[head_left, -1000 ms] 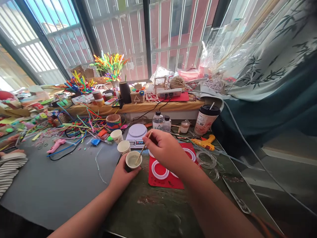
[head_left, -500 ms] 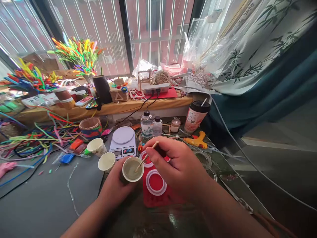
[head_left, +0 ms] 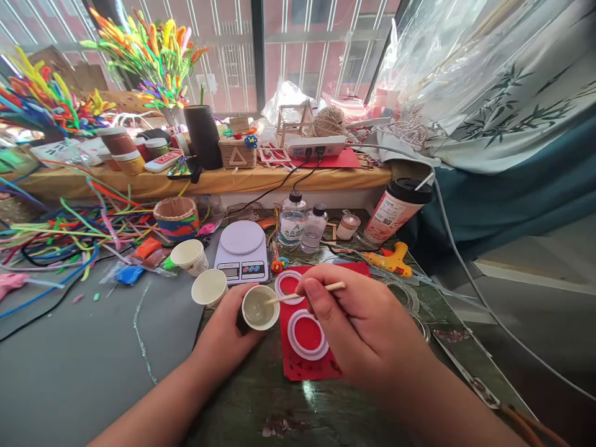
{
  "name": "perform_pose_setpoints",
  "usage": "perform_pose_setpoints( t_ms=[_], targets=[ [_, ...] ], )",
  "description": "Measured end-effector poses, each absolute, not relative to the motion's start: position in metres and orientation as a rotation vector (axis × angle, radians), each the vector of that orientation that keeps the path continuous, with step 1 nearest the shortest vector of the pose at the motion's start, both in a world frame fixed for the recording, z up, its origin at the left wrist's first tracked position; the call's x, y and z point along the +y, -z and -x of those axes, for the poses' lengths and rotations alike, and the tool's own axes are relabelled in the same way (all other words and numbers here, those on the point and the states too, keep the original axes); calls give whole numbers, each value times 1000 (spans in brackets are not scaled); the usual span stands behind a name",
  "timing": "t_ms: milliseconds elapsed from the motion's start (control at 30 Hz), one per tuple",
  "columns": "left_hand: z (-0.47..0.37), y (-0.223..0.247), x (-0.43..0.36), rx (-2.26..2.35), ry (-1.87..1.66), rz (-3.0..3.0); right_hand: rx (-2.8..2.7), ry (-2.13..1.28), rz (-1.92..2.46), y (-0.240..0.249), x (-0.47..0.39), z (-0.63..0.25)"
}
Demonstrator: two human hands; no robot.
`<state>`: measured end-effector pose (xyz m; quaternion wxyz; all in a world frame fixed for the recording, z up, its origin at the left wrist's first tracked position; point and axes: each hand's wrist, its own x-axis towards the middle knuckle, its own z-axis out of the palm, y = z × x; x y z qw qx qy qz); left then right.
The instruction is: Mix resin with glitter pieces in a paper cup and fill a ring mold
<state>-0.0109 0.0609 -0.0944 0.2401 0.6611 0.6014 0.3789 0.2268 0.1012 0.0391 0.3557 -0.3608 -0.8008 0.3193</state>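
1. Mid-frame, L hand (head_left: pixel 227 332) wrapped round paper cup (head_left: pixel 261 328), cloudy liquid (head_left: pixel 256 310) inside.
2. Just R of ctr, R hand (head_left: pixel 365 323) pinching wooden stick (head_left: pixel 333 287), far end in the cup.
3. Lower ctr, white rings (head_left: pixel 293 335) on red sheet (head_left: pixel 298 370), partly hidden by R hand.
4. L of ctr, two spare cups (head_left: pixel 209 288) nr digital scale (head_left: pixel 242 239) on bench (head_left: pixel 251 397).

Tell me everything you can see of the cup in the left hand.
The cup is pale, round-mouthed and apparently paper, its open end up. Inside is grayish liquid, and a thin stick slants in over the rim. The left hand has its grip around the side, left of the red sheet. Its base is hidden.
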Motion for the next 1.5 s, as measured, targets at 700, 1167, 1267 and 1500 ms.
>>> perform_pose_setpoints(
  t_ms=[700,1167,1267,1500],
  targets=[
    [13,105,59,1648,-1032,-1739,-2099,-882,934,-29,105,-220],
    [11,101,59,1664,-1066,-1728,-2109,-924,930,-31,103,-218],
    [11,101,59,1654,-1054,-1727,-2116,-899,918,-31,103,-220],
    [11,100,58,1679,-1044,-1768,-2001,-744,899,-42,99,-229]
  ],
)
